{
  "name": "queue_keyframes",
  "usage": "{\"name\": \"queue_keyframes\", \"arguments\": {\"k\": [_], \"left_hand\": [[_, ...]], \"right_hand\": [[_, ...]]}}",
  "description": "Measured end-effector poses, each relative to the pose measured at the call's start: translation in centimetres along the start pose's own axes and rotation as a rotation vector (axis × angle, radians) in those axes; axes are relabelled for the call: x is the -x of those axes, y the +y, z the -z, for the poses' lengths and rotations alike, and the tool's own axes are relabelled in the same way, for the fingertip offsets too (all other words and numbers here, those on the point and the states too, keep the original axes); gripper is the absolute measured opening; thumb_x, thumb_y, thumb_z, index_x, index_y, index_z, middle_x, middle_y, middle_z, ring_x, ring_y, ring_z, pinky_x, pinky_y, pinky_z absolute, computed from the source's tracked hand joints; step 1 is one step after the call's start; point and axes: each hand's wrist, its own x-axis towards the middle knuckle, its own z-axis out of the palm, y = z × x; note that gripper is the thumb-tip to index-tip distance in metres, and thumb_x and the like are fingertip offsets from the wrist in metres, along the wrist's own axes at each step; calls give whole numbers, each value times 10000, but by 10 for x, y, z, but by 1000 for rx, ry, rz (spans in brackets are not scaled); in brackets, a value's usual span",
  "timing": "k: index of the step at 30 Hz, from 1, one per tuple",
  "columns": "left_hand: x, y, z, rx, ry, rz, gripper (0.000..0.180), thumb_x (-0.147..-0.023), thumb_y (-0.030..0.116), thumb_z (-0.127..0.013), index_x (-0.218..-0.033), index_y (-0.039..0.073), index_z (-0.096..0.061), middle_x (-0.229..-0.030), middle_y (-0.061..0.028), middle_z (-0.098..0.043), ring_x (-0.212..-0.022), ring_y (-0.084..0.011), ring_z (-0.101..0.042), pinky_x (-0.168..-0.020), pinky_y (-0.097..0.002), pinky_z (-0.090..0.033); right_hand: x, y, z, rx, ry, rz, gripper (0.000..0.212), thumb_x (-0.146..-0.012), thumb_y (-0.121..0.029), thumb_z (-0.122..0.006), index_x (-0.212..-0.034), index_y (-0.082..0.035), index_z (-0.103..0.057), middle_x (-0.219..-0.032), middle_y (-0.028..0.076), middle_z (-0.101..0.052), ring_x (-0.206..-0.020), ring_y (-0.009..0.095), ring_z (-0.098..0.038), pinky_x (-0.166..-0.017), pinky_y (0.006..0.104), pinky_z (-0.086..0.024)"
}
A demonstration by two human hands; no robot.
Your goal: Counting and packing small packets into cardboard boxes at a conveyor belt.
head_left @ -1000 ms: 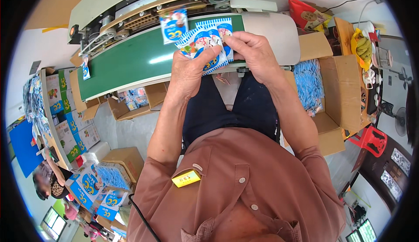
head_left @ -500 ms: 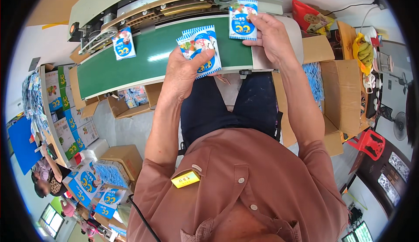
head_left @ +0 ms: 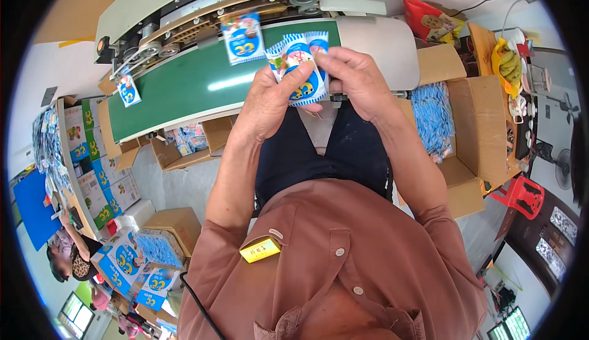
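Observation:
My left hand (head_left: pixel 267 98) grips a small fanned stack of blue-and-white packets (head_left: pixel 299 64), thumb across the front, just over the near edge of a green conveyor belt (head_left: pixel 190 95). At the stack's right side, my right hand (head_left: pixel 359 84) pinches one packet (head_left: pixel 318 41) by its edge; it overlaps the others. Farther left, a single packet (head_left: pixel 242 41), slightly blurred, hangs by its upper edge at the sealing machine's band (head_left: pixel 211 12). Another packet (head_left: pixel 128 90) is at the belt's left end, tilted.
An open carton (head_left: pixel 478 125) on the right contains many blue packets (head_left: pixel 432 119). Under the belt stands another carton (head_left: pixel 211 134) with packets. Printed boxes (head_left: pixel 95 190) are stacked at left, where a person (head_left: pixel 76 254) works. A red stool (head_left: pixel 521 198) stands at right.
The packet my right hand held at the machine has left it and travelled left along the band. My right hand has come back to the stack and pinches another. The leftmost packet has moved farther left.

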Motion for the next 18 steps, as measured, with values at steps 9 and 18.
{"name": "queue_keyframes", "arguments": {"k": [9, 18], "left_hand": [[1, 7, 11, -57, 98, 31, 289, -945, 187, -672, -1146, -13, -621, -1006, -108, -697, -881, -219, -716, -603, -313, -631], [-1, 5, 21, -75, 129, -3, 291, -890, 47, -694, -1149, -32, -587, -1048, -107, -692, -909, -166, -689, -709, -297, -627]], "right_hand": [[-25, -17, 37, -27, 276, 97, 236, -996, -222, -591, -1077, -3, -625, -975, 68, -698, -848, 146, -719, -673, 291, -616], [-59, -18, 16, 142, 203, 71, 367, -1005, -276, -574, -1200, 34, -601, -1060, 118, -693, -941, 178, -700, -807, 294, -579]]}}
